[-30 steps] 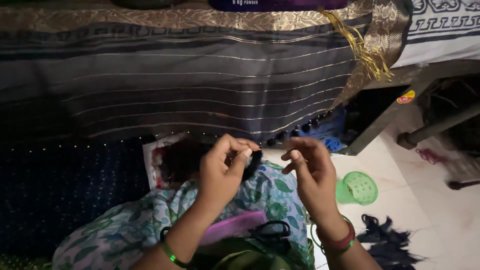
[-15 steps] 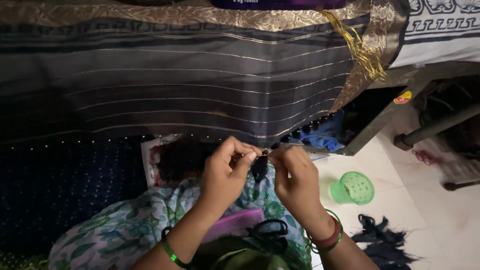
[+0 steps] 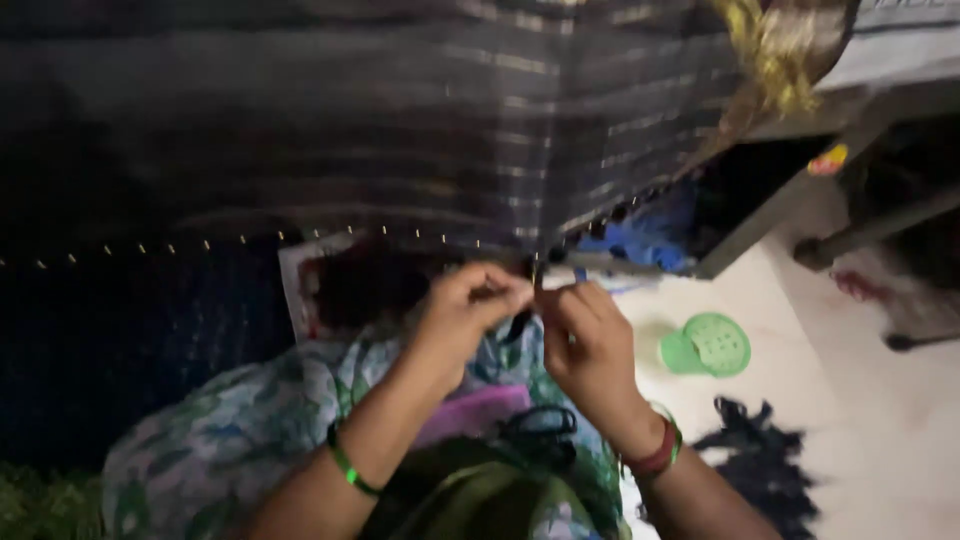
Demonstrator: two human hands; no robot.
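Both forearms rise from the bottom edge and meet just under the hem of a dark striped cloth that hangs across the top of the view. The left hand is bent at the wrist, thumb and forefinger pressed together at the hem; its grip is pinched on something small and dark there, though blur hides exactly what. The right hand faces it, fingertips nearly touching the left's, its grip likewise closed in a pinch. Between the two hangs a short dark tassel at the cloth's lower edge (it sits right where the fingertips meet). A thin green bangle rings the left wrist; red and green bangles ring the right.

Below the hands lies a lap in floral print fabric, with black scissors resting on it beside a purple patch.

On the pale floor to the right sits a round green perforated lid, well apart from the hands, and nearer the bottom a heap of dark thread. A small red-and-yellow round sticker is stuck on the grey frame of the furniture at upper right. A yellow fringe dangles from the cloth's corner.
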